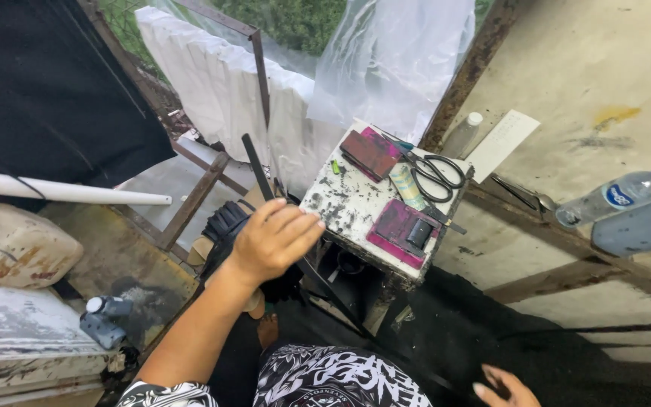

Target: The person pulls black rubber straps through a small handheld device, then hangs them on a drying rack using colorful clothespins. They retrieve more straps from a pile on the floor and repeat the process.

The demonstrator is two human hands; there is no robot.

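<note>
My left hand (271, 240) hovers palm down, fingers together and slightly curled, over a black sandal (224, 226) and a long black strap (259, 169) that runs under it. It holds nothing that I can see. To its right is a small stained white block table (348, 207). Only the fingers of my right hand (502, 388) show at the bottom edge, spread over black fabric (476, 339). On the table lie black scissors (435, 175), a magenta pad with a black block on it (404, 232) and a brown-red pad (369, 153).
A white pipe (69, 192) lies at the left above a dirty white canister (13, 249). A small ink bottle (103, 320) stands lower left. A clear water bottle (615, 196) and a grey container (642, 224) lie at right. Clear plastic sheet (393, 60) and white cloth (212, 83) hang behind.
</note>
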